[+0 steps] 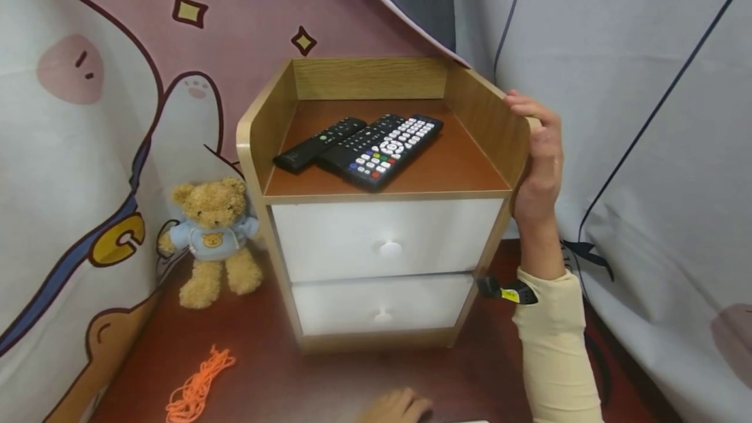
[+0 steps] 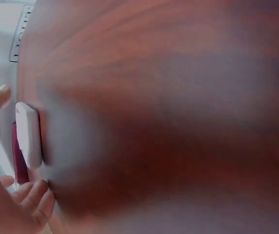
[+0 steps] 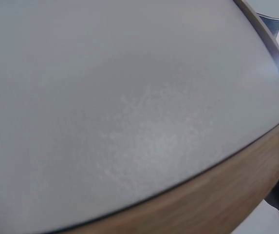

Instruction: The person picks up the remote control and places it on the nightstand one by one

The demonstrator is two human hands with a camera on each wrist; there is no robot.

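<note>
A small wooden cabinet [image 1: 370, 338] with two white drawers stands on the table, both drawers pushed in. My right hand [image 1: 543, 162] grips its right side panel [image 1: 482, 109], fingers bent over the top edge. In the right wrist view a white drawer front [image 3: 129, 107] fills most of the picture; the hand itself is out of that view. My left hand [image 1: 399, 407] is low over the table in front of the cabinet, partly cut off. The left wrist view shows that left hand [image 2: 17, 204] with fingers spread near a white, rounded flat object [image 2: 28, 134].
Black remote controls [image 1: 393, 149] lie on the cabinet's top shelf, one with white buttons. To the left sits a teddy bear [image 1: 214, 240] in a blue hoodie. A bundle of orange cord [image 1: 196, 387] lies at front left. Printed curtains [image 1: 658, 116] hang behind and beside the table.
</note>
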